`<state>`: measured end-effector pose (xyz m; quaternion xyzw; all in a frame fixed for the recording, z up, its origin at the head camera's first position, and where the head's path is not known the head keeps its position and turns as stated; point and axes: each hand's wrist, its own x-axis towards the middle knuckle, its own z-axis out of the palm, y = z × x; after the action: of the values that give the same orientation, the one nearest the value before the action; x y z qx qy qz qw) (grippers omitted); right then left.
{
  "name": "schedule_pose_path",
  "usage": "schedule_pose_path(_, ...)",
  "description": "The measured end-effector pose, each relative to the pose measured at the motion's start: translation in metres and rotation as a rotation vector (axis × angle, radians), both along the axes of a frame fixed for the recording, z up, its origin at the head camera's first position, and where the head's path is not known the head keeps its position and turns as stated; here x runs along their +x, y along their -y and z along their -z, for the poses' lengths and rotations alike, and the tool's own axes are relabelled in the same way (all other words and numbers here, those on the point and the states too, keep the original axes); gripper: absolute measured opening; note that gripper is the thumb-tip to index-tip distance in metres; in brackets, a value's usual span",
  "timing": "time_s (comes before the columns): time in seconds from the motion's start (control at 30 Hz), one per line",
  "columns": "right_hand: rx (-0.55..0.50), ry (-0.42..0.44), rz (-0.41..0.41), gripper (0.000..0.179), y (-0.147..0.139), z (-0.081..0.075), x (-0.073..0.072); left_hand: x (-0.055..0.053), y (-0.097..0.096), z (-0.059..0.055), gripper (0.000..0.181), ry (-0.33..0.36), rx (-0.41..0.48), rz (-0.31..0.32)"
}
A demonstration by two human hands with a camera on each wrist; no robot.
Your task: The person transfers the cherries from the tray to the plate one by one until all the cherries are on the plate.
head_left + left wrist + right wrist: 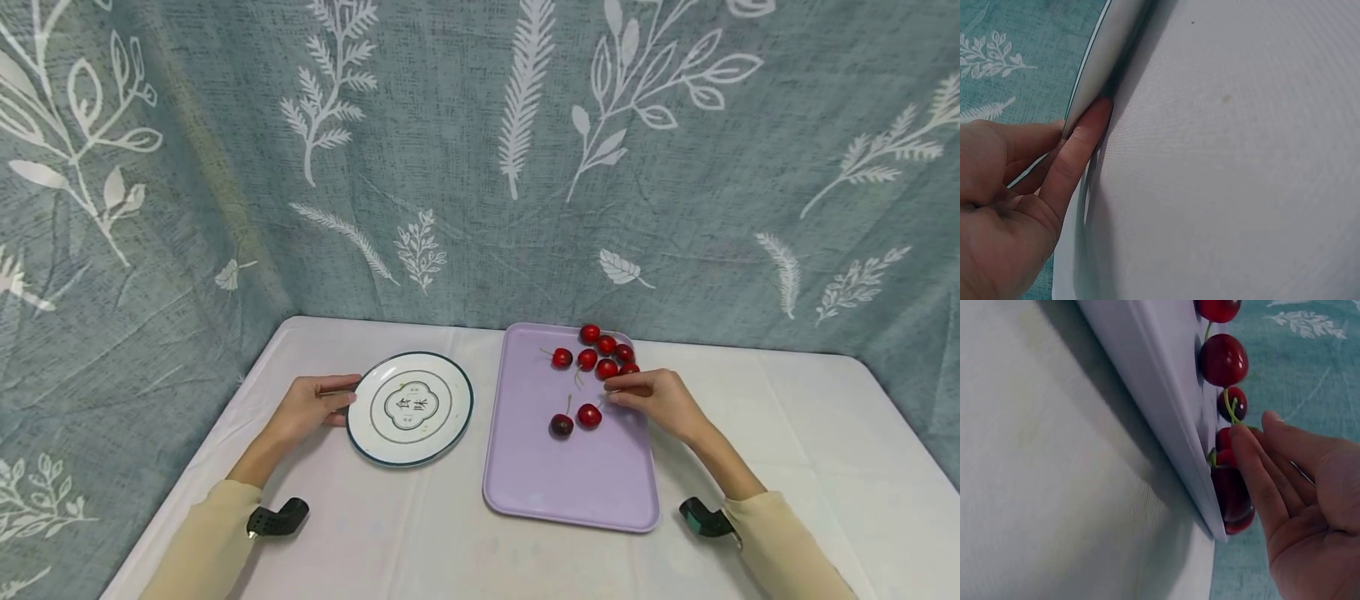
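Observation:
My left hand (303, 410) holds the left rim of a round white plate (442, 417) with a dark blue edge and printed characters. In the left wrist view, fingers (1071, 164) lie on both sides of the plate's rim. On a lilac tray (566, 492) lie several red cherries, most grouped at its far right corner. My right hand (660, 402) reaches over the tray's right edge. Its fingertips pinch the green stem (1229, 406) of a red cherry (588, 416), which is on the tray. Left of it sits a darker cherry (561, 426), stem upright.
A white cloth (780, 433) covers the table. Behind and to the left hangs a blue-green curtain (450, 167) with white leaf prints. Each wrist carries a black camera mount, one on the left (277, 518) and one on the right (705, 518).

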<state>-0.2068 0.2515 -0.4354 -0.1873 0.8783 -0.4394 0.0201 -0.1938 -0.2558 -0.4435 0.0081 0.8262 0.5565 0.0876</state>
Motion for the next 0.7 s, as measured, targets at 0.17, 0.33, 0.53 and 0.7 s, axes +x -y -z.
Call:
schedule_pose_path(0.17, 0.017, 0.008, -0.004, 0.024, 0.0053, -0.0020, 0.0000, 0.0006, 0.0003, -0.0004, 0.042, 0.005, 0.015, -0.001)
schedule_pose_path(0.33, 0.043, -0.008, 0.003, 0.021, 0.0056, -0.0016, -0.0018, 0.0001, 0.0004, -0.0004, 0.041, 0.012, 0.011, -0.007)
schedule_pose_path(0.53, 0.049, 0.014, 0.025, 0.014, 0.0060, -0.0001, -0.0036, 0.0008, -0.0003, -0.0012, 0.042, 0.019, 0.018, -0.007)
schedule_pose_path(0.7, 0.004, 0.052, 0.040, 0.015, 0.0056, -0.0028, -0.0038, 0.0010, -0.0012, -0.0021, 0.042, 0.020, 0.024, -0.011)
